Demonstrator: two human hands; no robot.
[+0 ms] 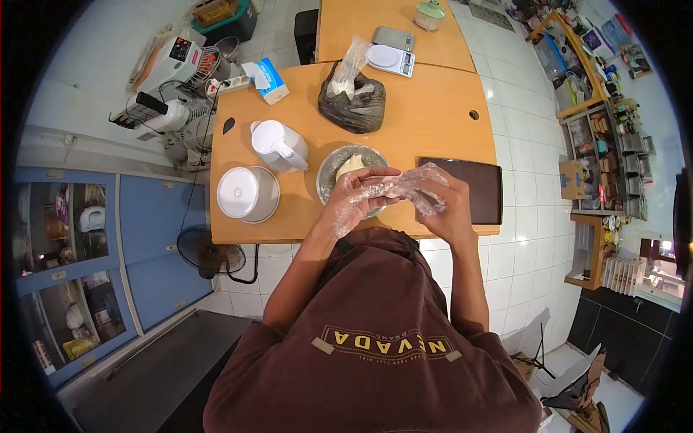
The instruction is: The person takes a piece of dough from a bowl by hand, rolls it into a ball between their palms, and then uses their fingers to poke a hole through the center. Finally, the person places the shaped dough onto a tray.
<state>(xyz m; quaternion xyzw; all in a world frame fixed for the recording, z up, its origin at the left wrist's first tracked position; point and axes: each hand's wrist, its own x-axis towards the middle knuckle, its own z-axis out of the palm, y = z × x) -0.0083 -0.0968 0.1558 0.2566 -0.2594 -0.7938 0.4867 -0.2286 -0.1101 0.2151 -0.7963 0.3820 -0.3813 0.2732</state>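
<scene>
A crumpled piece of clear, thin plastic (426, 189) stretches between my two hands at chest height. My left hand (354, 193) is closed on one end, and some of the film hangs down over its palm and wrist. At the other end, my right hand (453, 204) pinches the bunched plastic with its fingers. Behind and below my left hand stands a metal bowl (326, 167) on the table, with a pale lump of dough (351, 164) in it. My hands hide the near part of the bowl.
On the wooden table (433, 108) are a dark baking tray (485, 189) at right, a white pitcher (278, 144) and a white lidded tub (247, 193) at left. Farther back lie a black plastic bag (352, 108), a white kitchen scale (390, 60) and a blue carton (271, 81).
</scene>
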